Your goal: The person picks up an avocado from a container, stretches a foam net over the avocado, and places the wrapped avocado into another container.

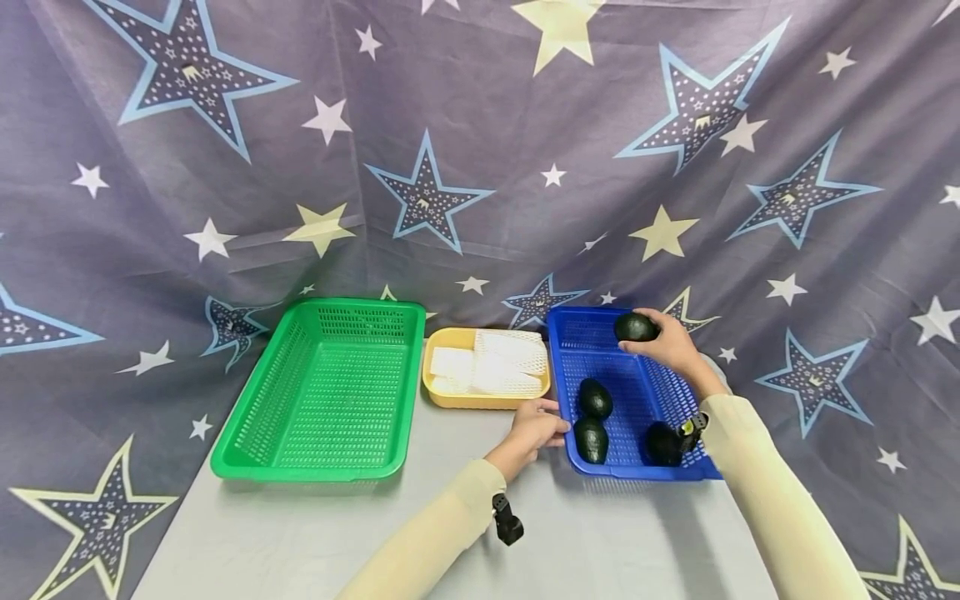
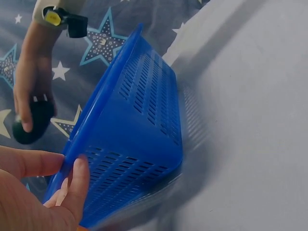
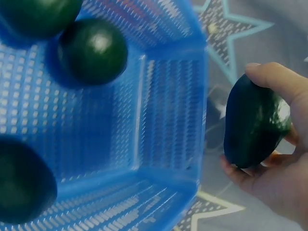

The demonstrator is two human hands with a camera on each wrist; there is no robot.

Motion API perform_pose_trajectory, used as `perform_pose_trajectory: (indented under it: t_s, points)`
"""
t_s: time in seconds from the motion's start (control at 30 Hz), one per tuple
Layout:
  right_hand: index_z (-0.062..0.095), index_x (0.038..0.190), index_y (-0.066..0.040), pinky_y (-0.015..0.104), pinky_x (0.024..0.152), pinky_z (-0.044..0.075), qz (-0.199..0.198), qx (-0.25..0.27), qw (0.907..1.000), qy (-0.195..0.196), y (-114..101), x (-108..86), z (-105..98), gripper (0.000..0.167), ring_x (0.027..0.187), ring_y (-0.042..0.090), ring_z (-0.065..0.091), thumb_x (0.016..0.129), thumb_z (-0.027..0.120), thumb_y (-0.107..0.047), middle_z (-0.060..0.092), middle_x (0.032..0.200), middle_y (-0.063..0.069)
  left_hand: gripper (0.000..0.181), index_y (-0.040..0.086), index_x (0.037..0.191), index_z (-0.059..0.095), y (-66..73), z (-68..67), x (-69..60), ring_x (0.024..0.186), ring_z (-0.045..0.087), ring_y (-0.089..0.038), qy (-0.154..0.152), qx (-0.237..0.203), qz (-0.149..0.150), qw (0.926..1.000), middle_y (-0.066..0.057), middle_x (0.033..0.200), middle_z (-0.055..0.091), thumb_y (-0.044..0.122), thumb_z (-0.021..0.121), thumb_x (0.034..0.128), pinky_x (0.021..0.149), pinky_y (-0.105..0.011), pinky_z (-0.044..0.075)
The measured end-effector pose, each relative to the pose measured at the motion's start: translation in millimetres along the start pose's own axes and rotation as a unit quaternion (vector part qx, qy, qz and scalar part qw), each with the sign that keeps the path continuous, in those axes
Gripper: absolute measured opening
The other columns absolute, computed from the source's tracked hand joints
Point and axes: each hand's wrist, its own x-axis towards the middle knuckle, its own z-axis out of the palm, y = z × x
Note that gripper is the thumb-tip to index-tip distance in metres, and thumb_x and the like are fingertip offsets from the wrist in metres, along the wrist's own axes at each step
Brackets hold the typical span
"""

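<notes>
Right wrist view: the right hand (image 3: 284, 185) pinches a dark-green, oval avocado (image 3: 252, 122), seemingly past the rim of a blue, perforated plastic basket (image 3: 96, 122), though depth is hard to judge; a firm, gentle hold should suit its glossy skin. Left wrist view: the left hand (image 2: 31, 199) pinches that basket's rim, which should stop it sliding. Head view: pale grey desk (image 1: 600, 542) under the basket, purple-grey star-printed cloth (image 1: 420, 75) behind it.

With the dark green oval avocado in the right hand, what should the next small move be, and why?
I'd probably move the right hand leftward, bringing the dark green oval avocado toward the white netting in the yellow plastic tray: the fruit is gripped and held clear of the blue perforated plastic basket, whose rim the left hand pinches near that tray.
</notes>
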Motion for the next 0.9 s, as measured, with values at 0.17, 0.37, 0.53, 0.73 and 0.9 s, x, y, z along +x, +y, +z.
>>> perform_pose_trajectory:
  t_s: [0.17, 0.37, 0.53, 0.73, 0.9]
  points:
    - [0.048, 0.149, -0.006, 0.031, 0.082, 0.052, -0.003, 0.038, 0.9991, 0.018, -17.1, -10.1, 0.2, 0.074, 0.111, 0.037, 0.062, 0.087, 0.081, -0.027, 0.056, 0.141, 0.025, 0.043, -0.005, 0.123, 0.063, -1.1, -0.5, 0.4, 0.062, 0.066, -0.012, -0.007, -0.004, -0.004, 1.0000, -0.009, 0.085, 0.070, -0.011, 0.072, 0.0817, 0.072, -0.035, 0.064]
    - [0.051, 0.147, -0.011, 0.018, 0.080, 0.050, -0.008, 0.083, 0.9956, 0.043, -40.1, -23.8, 1.6, 0.070, 0.110, 0.027, 0.059, 0.087, 0.082, -0.029, 0.061, 0.136, 0.019, 0.041, -0.004, 0.121, 0.064, -3.8, -1.5, 5.1, 0.063, 0.066, -0.012, -0.017, -0.009, -0.001, 0.9998, -0.010, 0.086, 0.072, -0.010, 0.073, 0.0818, 0.065, -0.029, 0.063]
    - [0.051, 0.146, -0.012, 0.017, 0.080, 0.050, -0.026, 0.115, 0.9919, 0.047, -56.9, -36.2, 7.6, 0.068, 0.106, 0.020, 0.058, 0.087, 0.082, -0.026, 0.060, 0.135, 0.017, 0.040, -0.003, 0.121, 0.064, -3.6, -4.6, 6.4, 0.066, 0.067, -0.013, -0.026, -0.013, -0.005, 0.9996, -0.009, 0.087, 0.071, -0.009, 0.073, 0.0827, 0.075, -0.037, 0.064]
    - [0.052, 0.146, -0.016, 0.017, 0.082, 0.052, -0.057, 0.138, 0.9876, 0.048, -68.3, -47.9, 18.8, 0.068, 0.105, 0.015, 0.060, 0.086, 0.083, -0.025, 0.062, 0.134, 0.012, 0.039, -0.003, 0.121, 0.064, -4.1, -7.8, 5.3, 0.070, 0.068, -0.014, -0.033, -0.018, -0.001, 0.9993, -0.009, 0.089, 0.070, -0.009, 0.072, 0.0837, 0.088, -0.046, 0.061]
    - [0.054, 0.146, -0.016, 0.020, 0.082, 0.052, -0.071, 0.133, 0.9872, 0.050, -73.9, -57.0, 25.7, 0.069, 0.106, 0.018, 0.059, 0.085, 0.084, -0.025, 0.061, 0.137, 0.009, 0.041, -0.003, 0.125, 0.062, -6.3, -7.1, 5.2, 0.073, 0.067, -0.012, -0.044, -0.024, 0.004, 0.9987, -0.007, 0.091, 0.069, -0.007, 0.072, 0.0854, 0.093, -0.048, 0.059]
